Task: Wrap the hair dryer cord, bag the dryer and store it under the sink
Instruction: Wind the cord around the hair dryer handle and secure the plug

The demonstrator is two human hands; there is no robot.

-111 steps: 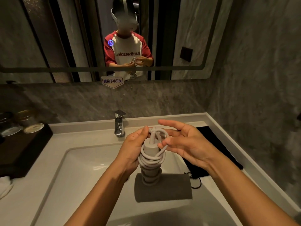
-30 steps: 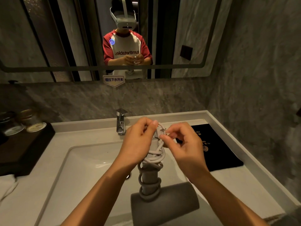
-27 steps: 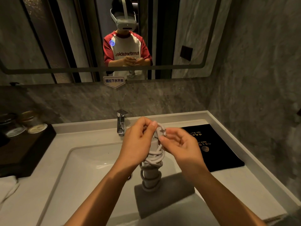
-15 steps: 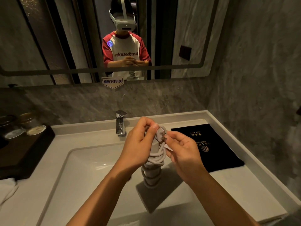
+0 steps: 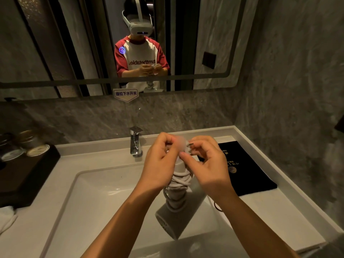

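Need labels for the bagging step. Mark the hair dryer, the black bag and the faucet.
hair dryer (image 5: 172, 219): head view, on its grey barrel below the wrapped cord.
black bag (image 5: 247, 174): head view, on its flat front face.
faucet (image 5: 135, 144): head view, on its chrome body.

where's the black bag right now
The black bag lies flat on the counter right of the sink, just beyond the right hand.

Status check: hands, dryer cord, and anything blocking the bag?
Left hand grips dryer handle; right hand pinches plug. Cord coiled round handle. Black bag flat on counter, unobstructed.
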